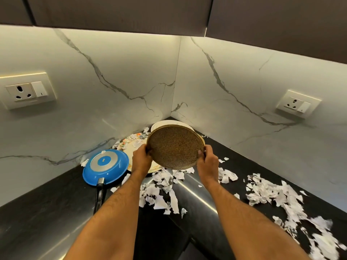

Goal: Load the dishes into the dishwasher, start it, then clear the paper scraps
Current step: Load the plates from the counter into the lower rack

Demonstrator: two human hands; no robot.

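- Marble-look backsplash (116,76) meets in a corner, grey veins, one socket plate on the left wall (28,91), one on the right wall (298,104). Dark cabinets (116,12) overhead.
- Black countertop (47,212) wraps the corner, glossy, with light streaks reflected on it.
- Paper scraps (277,196): white torn pieces, a heavy band along the right run of the counter, a second cluster centre below the plates, a few against the wall behind the patterned plate.
- Blue frying pan (106,167) upside down on the counter at left, grey disc base up, black handle pointing toward the camera. Its rim lies just beside the patterned plate.
- Brown speckled plate (174,147) held up off the counter, tilted, underside facing the camera. White plate (169,123) sits right behind it, mostly hidden.
- Patterned plate (131,147) flat on the counter under and behind the left hand, scraps on it.
- Left hand (141,160) grips the left rim of the brown plate, fingers curled behind the edge.
- Right hand (207,162) grips the right rim, thumb on the near face.
- Dishwasher not in view.
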